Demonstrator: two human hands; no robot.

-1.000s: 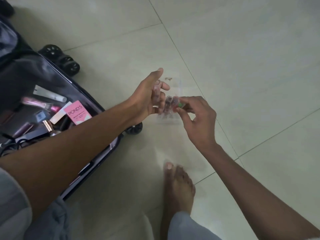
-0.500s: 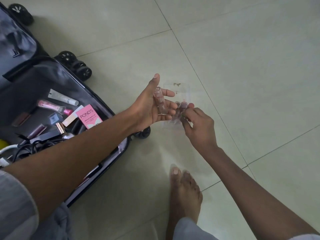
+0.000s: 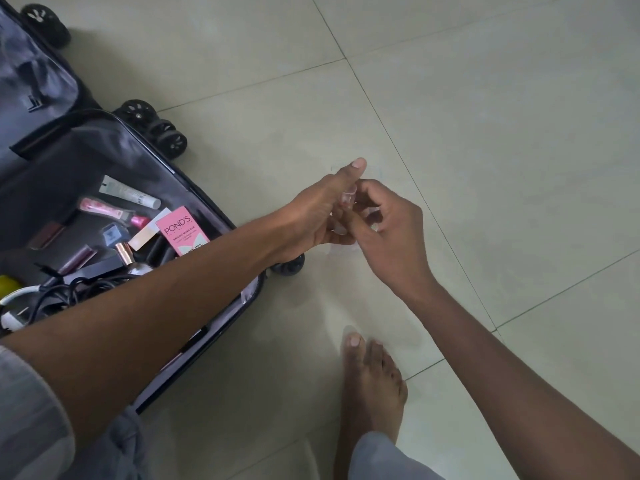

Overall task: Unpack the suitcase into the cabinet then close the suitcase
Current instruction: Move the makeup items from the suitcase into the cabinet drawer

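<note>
1. Your left hand [image 3: 311, 216] and right hand [image 3: 388, 230] meet above the floor [image 3: 485, 133], just beside the right edge of the open suitcase [image 3: 86, 161].
2. Between them sits a small clear tube [image 3: 347, 199] — your left hand grips it with curled fingers, thumb raised, and your right hand's fingers pinch at it too.
3. A clear plastic pouch [image 3: 341, 249] shows faintly below both hands; who holds it you cannot tell.
4. Inside the suitcase, near its right edge: one pink POND'S box [image 3: 181, 230], one white tube [image 3: 130, 192], one pink tube [image 3: 110, 211] — plus black cables [image 3: 69, 289] at the near end.
5. One bare foot [image 3: 372, 382] rests on the floor.
</note>
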